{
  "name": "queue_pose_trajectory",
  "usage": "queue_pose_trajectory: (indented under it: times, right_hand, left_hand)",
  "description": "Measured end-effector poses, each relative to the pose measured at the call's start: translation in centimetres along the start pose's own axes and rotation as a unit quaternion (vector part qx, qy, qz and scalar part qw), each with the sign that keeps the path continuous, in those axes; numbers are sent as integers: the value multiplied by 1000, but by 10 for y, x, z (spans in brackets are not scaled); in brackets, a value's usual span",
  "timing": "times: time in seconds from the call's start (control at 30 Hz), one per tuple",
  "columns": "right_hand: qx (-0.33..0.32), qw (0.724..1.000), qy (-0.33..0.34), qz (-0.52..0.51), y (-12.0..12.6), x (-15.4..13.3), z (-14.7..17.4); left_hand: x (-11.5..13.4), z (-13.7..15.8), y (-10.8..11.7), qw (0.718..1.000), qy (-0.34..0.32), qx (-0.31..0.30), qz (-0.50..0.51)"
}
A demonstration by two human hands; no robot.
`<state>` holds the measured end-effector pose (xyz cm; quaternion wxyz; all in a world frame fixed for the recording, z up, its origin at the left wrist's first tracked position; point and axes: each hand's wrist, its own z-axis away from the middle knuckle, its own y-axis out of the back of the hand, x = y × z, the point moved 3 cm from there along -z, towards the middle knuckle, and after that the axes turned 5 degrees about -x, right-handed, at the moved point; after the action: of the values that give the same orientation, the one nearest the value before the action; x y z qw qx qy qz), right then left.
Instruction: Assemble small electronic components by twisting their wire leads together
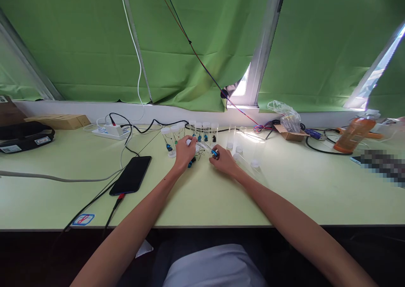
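Observation:
My left hand (185, 152) is closed around a clear plastic tube (202, 144) with a white end by the thumb; the tube lies tilted, pointing right. My right hand (224, 159) pinches a small blue piece (214, 152) at the tube's right end. Whether the piece is partly inside the tube I cannot tell. Beneath the hands lie loose thin wire-like pieces (200, 155) and a dark blue piece (191, 162). Behind them, several upright clear tubes (206, 131) with white ends hold small blue, green or black pieces on thin stems.
More clear tubes (231, 137) stand or lie to the right. A black phone (131, 175) with a red-tipped cable is at left, near a white power strip (112, 131). An orange bottle (356, 135) and a small open carton (290, 134) are at right. Cables run along the back.

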<state>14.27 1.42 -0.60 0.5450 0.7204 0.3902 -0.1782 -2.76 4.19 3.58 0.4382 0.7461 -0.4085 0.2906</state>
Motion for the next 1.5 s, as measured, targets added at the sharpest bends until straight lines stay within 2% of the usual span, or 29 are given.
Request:
queue_pose_trajectory:
  times: [0.27, 0.57, 0.97, 1.37, 1.5]
  right_hand:
    - [-37, 999, 22, -27, -1, -7, 4]
    - [-79, 995, 50, -40, -4, -15, 7]
    - [-86, 993, 66, -38, -7, -14, 8]
    - [-80, 994, 69, -24, -6, -16, 8]
    - [-70, 995, 74, -23, -4, -15, 7]
  left_hand:
    - [8, 4, 1, 999, -41, 7, -30]
    - [25, 11, 7, 987, -129, 28, -89]
    - [29, 14, 7, 989, -139, 26, -53]
    - [25, 14, 6, 993, -101, 39, -36]
    - [24, 15, 2, 994, -97, 23, -35]
